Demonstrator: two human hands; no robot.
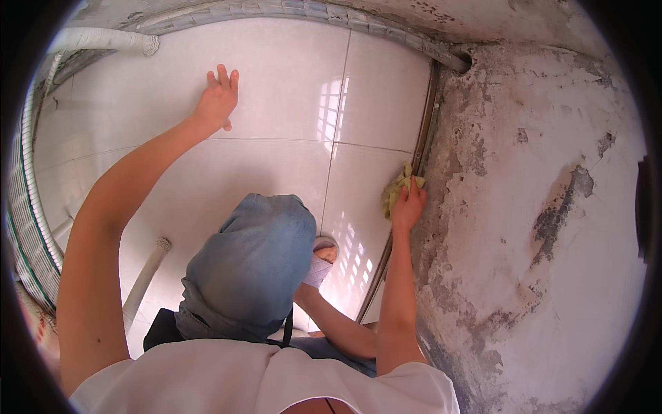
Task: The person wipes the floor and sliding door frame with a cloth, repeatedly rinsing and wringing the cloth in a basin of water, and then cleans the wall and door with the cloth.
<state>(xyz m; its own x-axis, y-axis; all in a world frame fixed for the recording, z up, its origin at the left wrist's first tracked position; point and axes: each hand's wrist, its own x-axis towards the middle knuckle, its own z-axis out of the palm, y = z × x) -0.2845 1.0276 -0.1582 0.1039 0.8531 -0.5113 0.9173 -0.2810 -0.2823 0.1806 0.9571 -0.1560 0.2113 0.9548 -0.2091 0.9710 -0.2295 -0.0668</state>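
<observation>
My right hand point(409, 207) holds a crumpled yellow-green cloth point(394, 195) against the floor's edge, beside a narrow dark metal strip point(426, 121) that runs along the foot of the wall. My left hand point(217, 101) is spread with its fingers apart over the glossy white floor tiles point(279, 77) at the upper left and holds nothing. Whether its palm rests on the tile, I cannot tell. Between my arms is my bent knee in blue denim, with a slippered foot beside it.
A stained wall point(517, 217) with peeling plaster rises at the right. A pipe point(452, 61) enters a hole in it. White furniture legs point(147, 277) and a woven lounger or chair point(33, 222) stand at the left. Grey edging point(310, 13) follows the far wall.
</observation>
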